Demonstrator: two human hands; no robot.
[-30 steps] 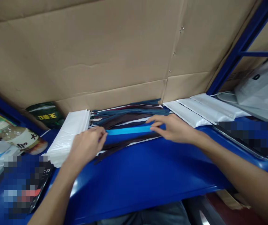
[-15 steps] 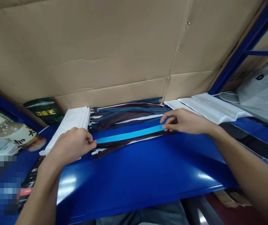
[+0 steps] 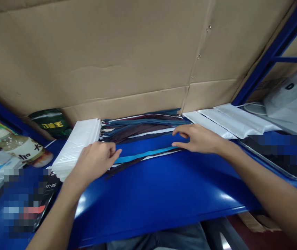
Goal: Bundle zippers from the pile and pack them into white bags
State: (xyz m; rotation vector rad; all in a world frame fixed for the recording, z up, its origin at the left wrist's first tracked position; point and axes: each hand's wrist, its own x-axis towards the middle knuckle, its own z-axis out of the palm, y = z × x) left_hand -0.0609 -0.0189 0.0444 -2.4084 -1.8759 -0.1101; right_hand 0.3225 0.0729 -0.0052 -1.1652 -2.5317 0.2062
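A light blue zipper strip lies lengthwise on the blue table, over a small group of dark brown and white strips. My left hand hovers at the strip's left end, thumb and forefinger parted, the other fingers curled. At its right end is my right hand, with a gap between thumb and forefinger and nothing held. Whether either thumb still brushes the strip, I cannot tell. Behind, a larger bundle of dark blue, brown and white zippers stretches along the cardboard.
White padded packets are stacked on the left, and more white packets lie at right. A drink bottle and a dark green bag stand far left. Cardboard walls the back; the blue table's front edge is near me.
Both hands have let go of the light blue strip, which now lies lower on the dark strips. The left hand has shifted right, the right hand slightly left.
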